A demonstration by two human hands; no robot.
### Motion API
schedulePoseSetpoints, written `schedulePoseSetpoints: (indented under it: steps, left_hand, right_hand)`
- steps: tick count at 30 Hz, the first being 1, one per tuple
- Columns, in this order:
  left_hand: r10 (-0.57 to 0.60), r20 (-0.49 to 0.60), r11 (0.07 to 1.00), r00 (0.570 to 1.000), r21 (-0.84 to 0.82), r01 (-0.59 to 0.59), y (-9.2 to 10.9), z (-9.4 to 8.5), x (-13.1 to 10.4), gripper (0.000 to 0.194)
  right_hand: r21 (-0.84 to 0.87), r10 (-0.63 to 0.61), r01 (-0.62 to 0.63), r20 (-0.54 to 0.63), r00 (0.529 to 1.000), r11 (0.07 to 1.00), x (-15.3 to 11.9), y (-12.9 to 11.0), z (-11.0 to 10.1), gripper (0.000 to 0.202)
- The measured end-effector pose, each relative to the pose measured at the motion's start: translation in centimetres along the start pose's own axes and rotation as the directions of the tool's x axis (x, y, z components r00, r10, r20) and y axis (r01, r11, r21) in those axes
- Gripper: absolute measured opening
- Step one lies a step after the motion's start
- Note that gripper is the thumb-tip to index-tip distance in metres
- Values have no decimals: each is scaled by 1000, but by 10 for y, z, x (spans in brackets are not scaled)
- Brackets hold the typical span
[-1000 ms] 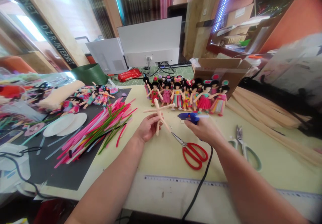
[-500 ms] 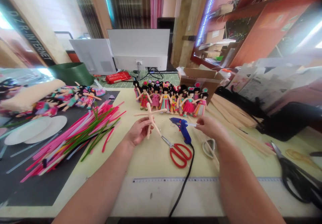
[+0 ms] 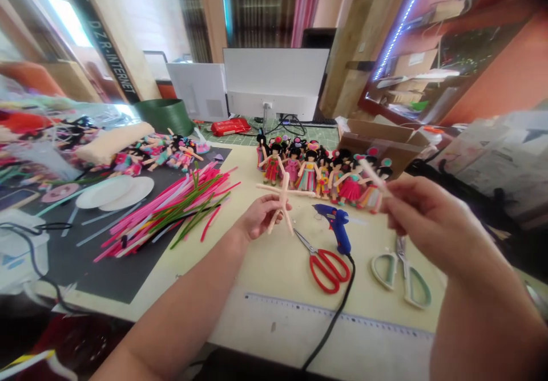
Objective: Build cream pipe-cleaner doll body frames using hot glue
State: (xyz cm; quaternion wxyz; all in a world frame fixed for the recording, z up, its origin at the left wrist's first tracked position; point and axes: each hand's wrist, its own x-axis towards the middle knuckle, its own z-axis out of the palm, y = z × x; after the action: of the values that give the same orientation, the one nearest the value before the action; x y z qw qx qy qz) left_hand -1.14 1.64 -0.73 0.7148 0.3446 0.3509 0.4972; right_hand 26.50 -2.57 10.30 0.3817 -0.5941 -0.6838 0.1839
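My left hand [image 3: 266,217] is closed around a doll body [image 3: 284,194] bent from beige pipe cleaners, with arms, legs and a head loop sticking out. My right hand [image 3: 417,213], raised at the right, pinches a pale pipe cleaner [image 3: 371,174] whose end points up and left. Between the hands a blue glue gun [image 3: 337,225] lies on its side, its nozzle to the left. Below it are red-handled scissors [image 3: 325,264], blades towards my left hand. Pale green-handled scissors [image 3: 402,272] lie below my right hand.
Finished dolls [image 3: 308,167] stand grouped before a cardboard box [image 3: 381,138]. Coloured pipe cleaners [image 3: 162,215] and white plates [image 3: 128,193] lie on the left. A black cord [image 3: 329,329] crosses the ruler [image 3: 342,314] at the front. Monitors [image 3: 276,78] stand behind.
My right hand has lifted away from the back of the glue gun, and the pale pipe cleaner has risen with it. My left hand still holds the doll body. The view has turned left.
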Motion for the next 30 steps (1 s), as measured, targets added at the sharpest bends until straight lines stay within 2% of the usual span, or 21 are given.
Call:
schedulePoseSetpoints:
  steps: [1,3,7,10,12,16,18,30]
  left_hand:
    - [-9,3,1000,1000,13,9,0,1,-1,17]
    - [-19,17,999,1000,39,18,0,4,-2,15]
    - [6,65,998,998,65,-10,0,7,-6,13]
    - [19,75,997,997,79,-25,1,8,-7,13]
    - [21,73,995,997,92,-28,2,8,-7,12]
    - [32,72,994,997,98,-39,1,9,-5,10]
    - [22,52,994,998,103,-28,0,9,-5,11]
    - [14,52,963,999,270,-27,-3,12,-9,9]
  right_hand:
    - [122,-63,48,121,991,991,-5,-11,7,26]
    - [253,-108,20,339,935,967,-12,-26,31,26]
    - [289,-60,-75,434,899,954,-15,-31,83,22]
    - [348,-11,-202,525,851,916,-15,-20,106,20]
    - [364,-6,-209,510,860,908,-16,-12,114,16]
    - [327,-77,-55,378,922,943,-17,0,121,18]
    - [302,-74,-36,345,936,953,-17,2,123,23]
    - [159,-3,-48,306,952,986,-14,8,127,48]
